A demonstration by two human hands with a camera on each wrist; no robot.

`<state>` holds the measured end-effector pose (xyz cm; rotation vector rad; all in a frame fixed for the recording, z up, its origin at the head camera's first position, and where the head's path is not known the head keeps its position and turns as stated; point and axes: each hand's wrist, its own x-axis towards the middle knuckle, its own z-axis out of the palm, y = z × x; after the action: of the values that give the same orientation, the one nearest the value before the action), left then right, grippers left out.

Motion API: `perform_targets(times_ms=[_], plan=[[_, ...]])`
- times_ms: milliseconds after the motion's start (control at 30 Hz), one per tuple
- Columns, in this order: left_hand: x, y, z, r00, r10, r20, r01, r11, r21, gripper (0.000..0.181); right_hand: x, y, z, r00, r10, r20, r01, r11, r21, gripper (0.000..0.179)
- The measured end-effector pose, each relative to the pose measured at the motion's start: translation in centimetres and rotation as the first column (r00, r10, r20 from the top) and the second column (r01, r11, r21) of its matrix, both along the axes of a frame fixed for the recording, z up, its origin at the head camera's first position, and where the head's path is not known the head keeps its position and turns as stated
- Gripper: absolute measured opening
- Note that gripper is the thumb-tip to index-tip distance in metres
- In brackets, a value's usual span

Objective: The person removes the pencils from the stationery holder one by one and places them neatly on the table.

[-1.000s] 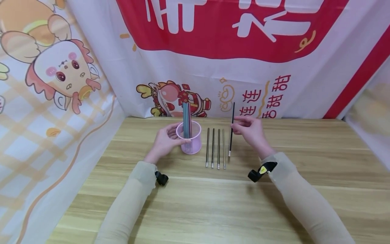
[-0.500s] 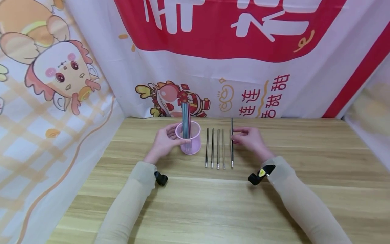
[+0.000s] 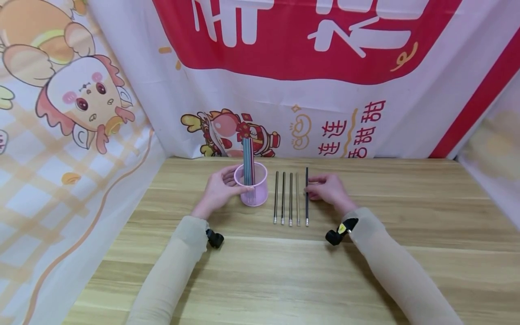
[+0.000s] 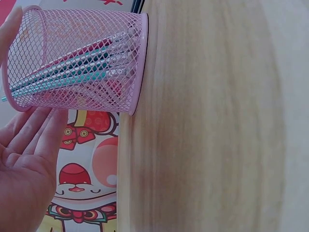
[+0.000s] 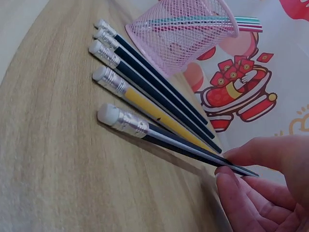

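A dark pencil (image 5: pixel 181 146) is held beyond its middle, toward its far end, between the fingers of the right hand (image 3: pixel 328 189), which are brought close together on its shaft. In the head view, its long axis runs between 12 and 6 o'clock: the white eraser (image 5: pixel 108 114) is pointed to 6, the far end to 12. It is held low over the counter (image 3: pixel 264 280); whether its full length is touching cannot be told.

At 9 o'clock from it, a yellow pencil (image 5: pixel 145 104) and then three dark pencils (image 3: pixel 283 196) are laid almost parallel, with erasers also turned to 6. Farther along at 9 o'clock, a pink mesh cup (image 3: pixel 262 194) is held by the left hand (image 3: pixel 219 189), with thumb and fingers set on opposite sides. Several upright pencils (image 3: pixel 247 162) are contained in it, leaned slightly.

The held pencil can be judged light, stiff and smooth, easily rolled if pinched loosely. It is best gripped lightly near the middle of the shaft, where its weight should be balanced; little force should be needed.
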<state>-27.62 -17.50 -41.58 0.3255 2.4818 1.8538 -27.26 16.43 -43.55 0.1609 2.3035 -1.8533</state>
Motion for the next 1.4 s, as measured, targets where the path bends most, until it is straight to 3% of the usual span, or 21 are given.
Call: perform_targets(times_ms=[467, 800, 1133, 1400], plan=[[0.13, -0.01, 0.16, 1.0, 0.003, 0.024, -0.003, 1.0, -0.014, 0.089, 0.09, -0.44, 0.02, 1.0, 0.006, 0.004, -0.007, 0.991, 0.132, 0.045], [0.34, 0.18, 0.97, 0.998, -0.015, 0.055, 0.016, 1.0, -0.013, 0.086, 0.16, -0.54, 0.15, 1.0, 0.012, -0.01, -0.01, 0.99, 0.138, 0.044], [0.01, 0.0, 0.14, 1.0, -0.003, 0.012, 0.003, 1.0, -0.023, 0.09, 0.28, -0.52, 0.41, 1.0, 0.011, 0.004, -0.011, 0.986, 0.169, 0.047], [0.11, 0.06, 0.1, 1.0, 0.004, -0.002, -0.004, 1.0, -0.025, 0.091, 0.26, -0.24, 0.22, 1.0, 0.01, -0.004, -0.01, 0.991, 0.132, 0.049]])
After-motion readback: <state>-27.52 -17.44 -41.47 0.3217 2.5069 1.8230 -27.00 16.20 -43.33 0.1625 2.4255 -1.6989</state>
